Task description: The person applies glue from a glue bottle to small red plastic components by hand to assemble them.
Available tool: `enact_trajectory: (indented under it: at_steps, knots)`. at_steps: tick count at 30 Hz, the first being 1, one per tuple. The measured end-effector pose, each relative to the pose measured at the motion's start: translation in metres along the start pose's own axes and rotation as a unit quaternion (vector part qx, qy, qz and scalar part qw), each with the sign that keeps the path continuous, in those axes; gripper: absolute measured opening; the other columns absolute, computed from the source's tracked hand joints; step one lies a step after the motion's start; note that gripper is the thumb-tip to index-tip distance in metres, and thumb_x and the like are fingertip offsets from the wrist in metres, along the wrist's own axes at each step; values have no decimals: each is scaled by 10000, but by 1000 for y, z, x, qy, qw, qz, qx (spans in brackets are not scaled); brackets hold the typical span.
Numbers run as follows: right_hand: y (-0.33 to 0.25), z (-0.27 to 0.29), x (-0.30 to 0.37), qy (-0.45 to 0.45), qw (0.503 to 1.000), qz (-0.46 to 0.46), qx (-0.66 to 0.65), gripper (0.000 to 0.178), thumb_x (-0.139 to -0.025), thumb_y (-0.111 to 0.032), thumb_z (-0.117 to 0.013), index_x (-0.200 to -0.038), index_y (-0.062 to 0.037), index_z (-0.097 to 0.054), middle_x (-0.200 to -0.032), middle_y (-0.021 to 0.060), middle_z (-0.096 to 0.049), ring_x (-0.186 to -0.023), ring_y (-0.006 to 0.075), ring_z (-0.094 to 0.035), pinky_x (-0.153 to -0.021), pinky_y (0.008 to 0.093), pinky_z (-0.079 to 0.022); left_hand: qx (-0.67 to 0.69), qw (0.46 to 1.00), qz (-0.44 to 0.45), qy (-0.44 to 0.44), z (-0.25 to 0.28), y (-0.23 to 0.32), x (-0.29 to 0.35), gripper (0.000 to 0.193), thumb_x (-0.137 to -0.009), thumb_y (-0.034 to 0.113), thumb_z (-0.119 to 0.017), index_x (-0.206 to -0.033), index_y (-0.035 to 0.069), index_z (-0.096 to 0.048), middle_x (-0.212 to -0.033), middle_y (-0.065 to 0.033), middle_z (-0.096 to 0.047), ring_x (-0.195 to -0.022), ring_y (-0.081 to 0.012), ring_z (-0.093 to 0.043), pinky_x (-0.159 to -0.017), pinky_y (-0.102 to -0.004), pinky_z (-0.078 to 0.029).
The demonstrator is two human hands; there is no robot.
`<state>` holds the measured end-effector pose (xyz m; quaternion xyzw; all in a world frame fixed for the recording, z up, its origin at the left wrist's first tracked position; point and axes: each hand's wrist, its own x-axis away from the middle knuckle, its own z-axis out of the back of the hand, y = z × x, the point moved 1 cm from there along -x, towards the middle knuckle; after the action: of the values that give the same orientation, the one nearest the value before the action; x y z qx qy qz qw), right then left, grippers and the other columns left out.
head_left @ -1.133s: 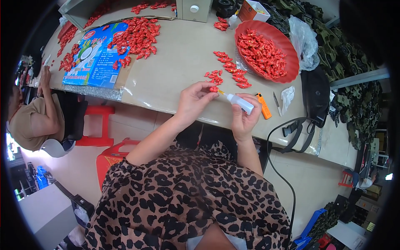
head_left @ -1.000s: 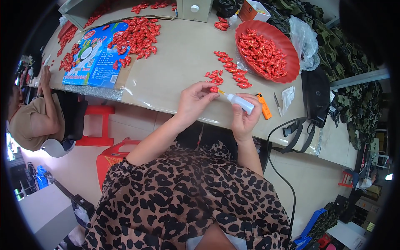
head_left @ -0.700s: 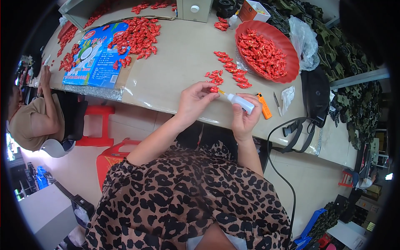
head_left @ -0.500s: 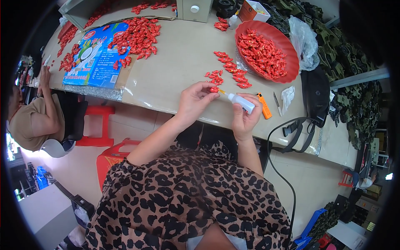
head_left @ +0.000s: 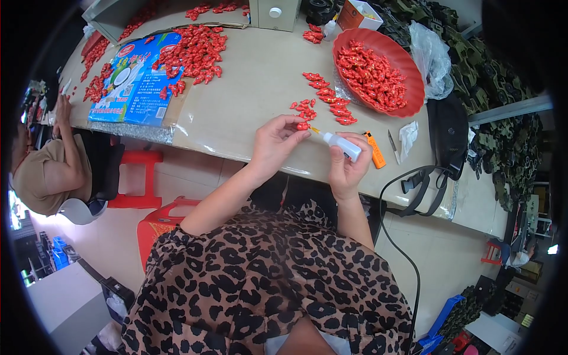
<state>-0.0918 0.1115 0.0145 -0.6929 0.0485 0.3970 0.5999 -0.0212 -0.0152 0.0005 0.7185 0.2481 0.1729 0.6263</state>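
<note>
Over the table's near edge, my left hand (head_left: 277,144) pinches a small glossy red piece (head_left: 303,126) between thumb and fingertips. My right hand (head_left: 350,164) is wrapped round a white squeeze bottle (head_left: 344,146) tilted to the left. Its thin yellowish nozzle tip (head_left: 315,129) meets or nearly meets the red piece; I cannot tell if they touch. Just beyond my left fingers lies a little group of small red pieces (head_left: 305,110). A row of larger red figures (head_left: 330,97) runs from there toward a red scalloped bowl (head_left: 414,100) heaped with more of them.
Right of the bottle are an orange lighter (head_left: 375,150), a thin blade-like tool (head_left: 393,147) and a crumpled tissue (head_left: 408,140). A black bag (head_left: 448,136) with a strap lies at the right edge. Red pieces cover a blue printed cardboard sheet (head_left: 142,83). Another person (head_left: 53,165) sits at left.
Almost nothing differs. Both hands, the red piece and the bottle keep the same position, with only a very slight shift of the whole view.
</note>
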Motion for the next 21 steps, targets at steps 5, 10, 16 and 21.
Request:
enact_trajectory:
  at_steps: [5,10,16,21]
  knots:
    - [2,2,0,9,1000,12,-8,285,-772,-93,-574,-945,0,-368,-914,148,-473,-765,151,-487,-663,231,-420,-10,1000,-5,-2,0,-1,-1,225,-755,-20,-560,-968,-43,-491,-873,-74,-563,-782,-101,-557,-705,-194,-455]
    - [4,1,1,38,997,-41,-46,264,-802,-148,-540,-951,-22,-363,-942,123,-469,-713,135,-472,-647,242,-399,-10,1000,1,4,0,1,-1,240,-757,-25,-557,-983,-38,-481,-870,-69,-554,-769,-95,-546,-697,-190,-449]
    - [9,9,-8,93,949,-134,-268,201,-819,-134,-505,-944,-18,-398,-913,121,-486,-685,154,-478,-610,266,-400,78,995,-8,-57,4,10,-1,219,-803,18,-502,-1015,-21,-467,-896,-60,-529,-787,-99,-515,-708,-220,-442]
    - [1,8,-15,86,933,-154,-313,191,-816,-128,-509,-939,-20,-410,-894,122,-495,-676,153,-476,-605,268,-398,224,959,91,-149,4,16,-4,217,-876,163,-388,-997,0,-466,-877,-64,-491,-717,-111,-474,-657,-261,-431]
